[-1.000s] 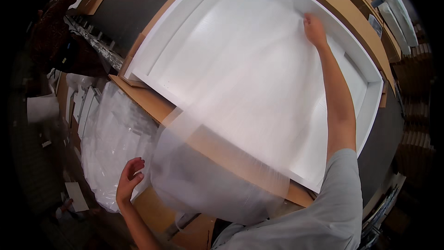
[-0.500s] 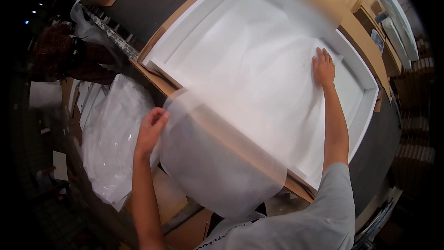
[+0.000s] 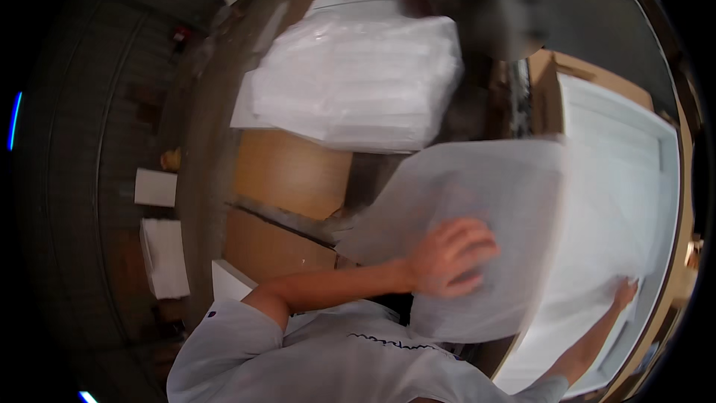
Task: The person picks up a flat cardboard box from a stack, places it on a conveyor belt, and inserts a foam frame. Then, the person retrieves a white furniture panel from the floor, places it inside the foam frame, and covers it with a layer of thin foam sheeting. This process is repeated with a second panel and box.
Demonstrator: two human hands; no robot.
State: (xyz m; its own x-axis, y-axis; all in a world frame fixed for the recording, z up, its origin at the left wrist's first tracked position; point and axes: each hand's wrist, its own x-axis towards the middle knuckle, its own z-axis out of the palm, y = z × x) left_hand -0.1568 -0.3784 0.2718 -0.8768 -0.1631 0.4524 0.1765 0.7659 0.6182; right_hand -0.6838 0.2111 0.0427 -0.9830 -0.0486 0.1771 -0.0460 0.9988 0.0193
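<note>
My left hand (image 3: 453,257) is over a translucent white foam sheet (image 3: 514,201), its fingers bent and apart, somewhat blurred. No object shows in it. The sheet hangs over the near side of a large carton (image 3: 589,71) and reaches into it. Inside the carton is a white foam-walled tray (image 3: 666,160), its bottom covered by the sheet. My right hand (image 3: 625,292) rests in the tray near the far wall, with fingers extended on the sheet.
A plastic-wrapped stack of white pieces (image 3: 358,78) lies beyond my left arm. Nearer are flat brown cardboard pieces (image 3: 291,172). White blocks (image 3: 164,257) are on the floor at the left. A dark tabletop (image 3: 597,11) extends behind the carton.
My view has turned left, so the carton now appears at the right. My left hand has moved from beside the sheet's edge to over the sheet. The right hand stays in the tray.
</note>
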